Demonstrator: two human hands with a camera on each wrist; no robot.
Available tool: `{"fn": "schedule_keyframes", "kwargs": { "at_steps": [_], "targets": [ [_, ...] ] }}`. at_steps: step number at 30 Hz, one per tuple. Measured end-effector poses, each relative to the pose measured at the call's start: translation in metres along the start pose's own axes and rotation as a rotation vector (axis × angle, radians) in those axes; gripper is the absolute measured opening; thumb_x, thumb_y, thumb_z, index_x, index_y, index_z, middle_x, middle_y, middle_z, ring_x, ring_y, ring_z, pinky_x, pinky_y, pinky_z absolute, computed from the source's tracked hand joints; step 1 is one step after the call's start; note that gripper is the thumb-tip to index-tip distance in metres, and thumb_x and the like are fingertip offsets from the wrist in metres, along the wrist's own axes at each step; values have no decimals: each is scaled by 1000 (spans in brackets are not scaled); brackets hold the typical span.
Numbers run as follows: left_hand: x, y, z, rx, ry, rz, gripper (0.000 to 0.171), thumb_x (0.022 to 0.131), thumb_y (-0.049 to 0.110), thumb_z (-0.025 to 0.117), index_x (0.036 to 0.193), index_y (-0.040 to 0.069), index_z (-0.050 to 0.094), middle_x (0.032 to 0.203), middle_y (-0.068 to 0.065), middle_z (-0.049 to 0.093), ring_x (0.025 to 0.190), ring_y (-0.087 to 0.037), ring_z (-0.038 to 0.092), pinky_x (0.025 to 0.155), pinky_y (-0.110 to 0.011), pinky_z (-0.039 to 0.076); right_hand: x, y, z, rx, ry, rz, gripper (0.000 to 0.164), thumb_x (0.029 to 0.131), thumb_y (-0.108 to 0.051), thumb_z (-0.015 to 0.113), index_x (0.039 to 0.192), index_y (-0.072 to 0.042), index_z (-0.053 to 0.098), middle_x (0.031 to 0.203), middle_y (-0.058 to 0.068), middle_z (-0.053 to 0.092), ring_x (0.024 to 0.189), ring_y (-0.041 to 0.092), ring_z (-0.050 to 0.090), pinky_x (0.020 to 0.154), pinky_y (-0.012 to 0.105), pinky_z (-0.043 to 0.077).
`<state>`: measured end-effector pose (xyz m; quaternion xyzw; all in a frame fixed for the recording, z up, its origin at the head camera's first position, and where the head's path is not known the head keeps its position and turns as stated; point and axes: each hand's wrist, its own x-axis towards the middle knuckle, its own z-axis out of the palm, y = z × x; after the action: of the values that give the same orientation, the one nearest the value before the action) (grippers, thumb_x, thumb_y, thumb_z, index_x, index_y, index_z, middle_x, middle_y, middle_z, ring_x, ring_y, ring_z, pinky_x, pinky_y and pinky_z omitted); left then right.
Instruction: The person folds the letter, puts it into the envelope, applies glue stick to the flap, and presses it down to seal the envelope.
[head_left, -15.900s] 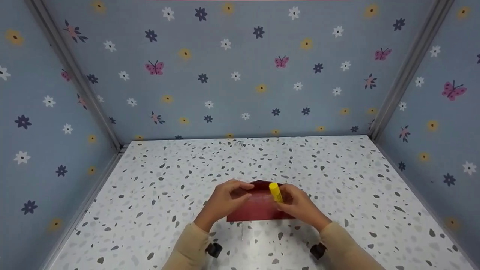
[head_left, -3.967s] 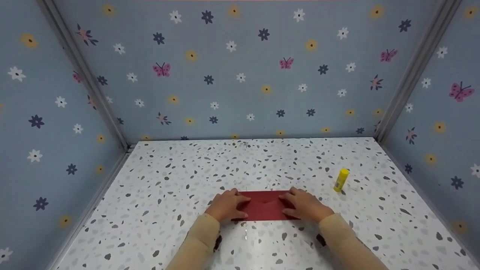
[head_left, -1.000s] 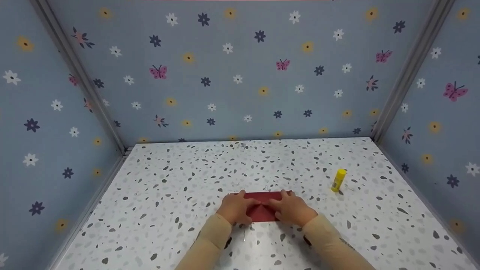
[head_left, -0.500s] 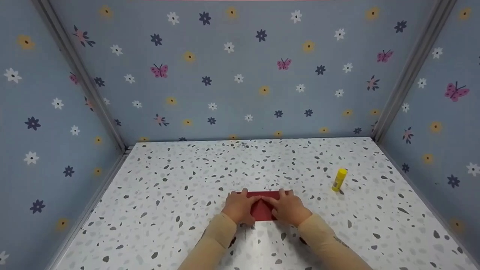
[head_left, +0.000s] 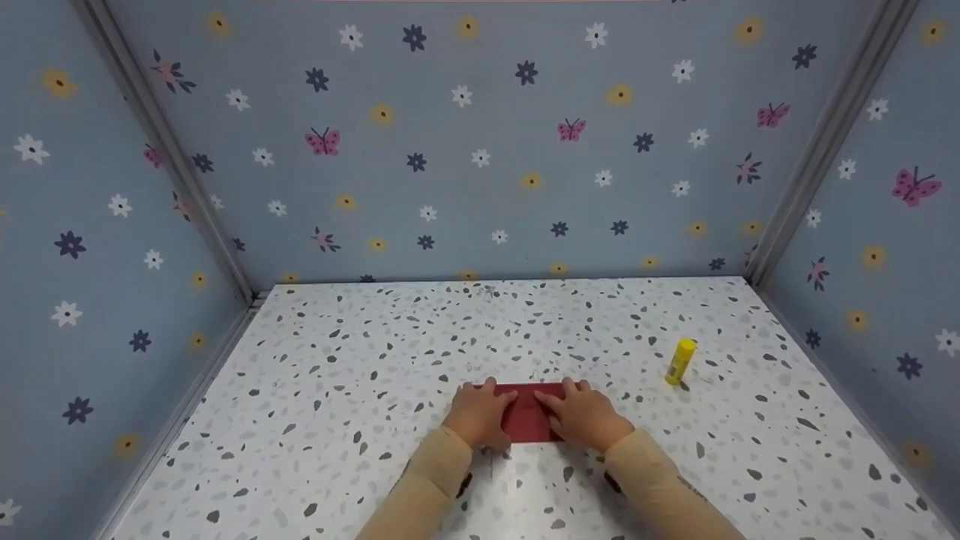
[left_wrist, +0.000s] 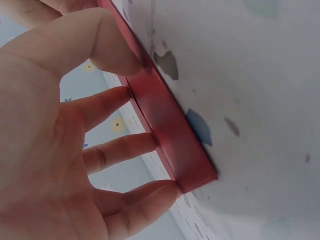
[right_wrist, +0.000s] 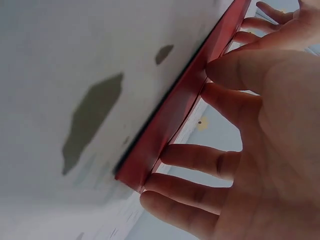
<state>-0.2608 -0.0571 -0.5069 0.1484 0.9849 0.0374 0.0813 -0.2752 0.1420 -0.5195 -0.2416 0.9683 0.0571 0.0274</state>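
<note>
A flat, folded red paper envelope (head_left: pixel 527 424) lies on the speckled table between my two hands. My left hand (head_left: pixel 478 416) rests on its left part, the fingers fairly straight and spread. In the left wrist view, those fingertips and the thumb press on the envelope (left_wrist: pixel 167 122). On the right part rests my right hand (head_left: pixel 589 416), mirroring the left. The right wrist view has its fingertips touching along the envelope (right_wrist: pixel 170 117), thumb on top. Both hands cover the envelope's ends in the head view.
A yellow glue stick (head_left: pixel 680 362) stands on the table (head_left: pixel 360 337) beyond the right hand. Blue flowered panels rise at the back (head_left: pixel 480 135), left (head_left: pixel 105 270) and right (head_left: pixel 885 217), joined by grey metal posts.
The glue stick, held in my right hand earliest, now stands at the right. The envelope's raised far part now lies flat. Over the last half second, the digits at its middle moved slightly apart.
</note>
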Motion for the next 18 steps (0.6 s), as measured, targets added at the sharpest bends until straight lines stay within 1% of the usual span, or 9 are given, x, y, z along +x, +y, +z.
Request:
{"fn": "schedule_keyframes", "kwargs": {
  "at_steps": [3, 6, 9, 11, 15, 18],
  "targets": [
    [1, -4, 0, 4, 4, 12, 80, 77, 45, 81, 147, 19, 53, 141, -13, 50, 114, -38, 53, 99, -46, 47, -2, 5, 0, 37, 0, 2, 50, 102, -36, 57, 148, -18, 52, 132, 22, 51, 112, 38, 54, 88, 49, 54],
    [2, -10, 1, -4, 8, 17, 81, 77, 47, 80, 145, 11, 54, 141, -12, 51, 114, -36, 54, 97, -44, 49, -4, 10, 0, 99, 13, -7, 50, 102, -31, 58, 146, -8, 53, 135, 22, 50, 119, 38, 52, 93, 50, 52],
    [1, -14, 2, -36, 14, 19, 81, 76, 46, 81, 144, 8, 55, 136, -12, 52, 111, -33, 54, 94, -44, 50, -6, 14, 1, 126, 44, -32, 49, 101, -29, 60, 143, -3, 55, 126, 22, 52, 114, 35, 54, 92, 48, 52],
    [2, -15, 2, -65, 10, 19, 82, 76, 45, 82, 144, 8, 55, 133, -13, 52, 108, -31, 52, 91, -43, 51, -5, 17, 2, 129, 55, -43, 49, 101, -29, 61, 142, -3, 56, 120, 20, 54, 108, 32, 56, 90, 46, 53],
    [2, -17, 3, -123, -1, 14, 81, 75, 43, 83, 142, 6, 56, 126, -13, 52, 104, -27, 50, 85, -40, 52, -5, 22, 3, 170, 51, -53, 48, 100, -28, 63, 141, -3, 57, 110, 17, 54, 100, 28, 57, 88, 43, 54],
    [1, -18, 2, -158, 3, 2, 74, 74, 39, 84, 134, 2, 61, 120, -13, 53, 100, -25, 50, 82, -39, 52, -4, 27, 3, 233, 38, -51, 46, 100, -25, 63, 139, -1, 58, 104, 13, 53, 94, 24, 56, 84, 41, 54]
  ]
}}
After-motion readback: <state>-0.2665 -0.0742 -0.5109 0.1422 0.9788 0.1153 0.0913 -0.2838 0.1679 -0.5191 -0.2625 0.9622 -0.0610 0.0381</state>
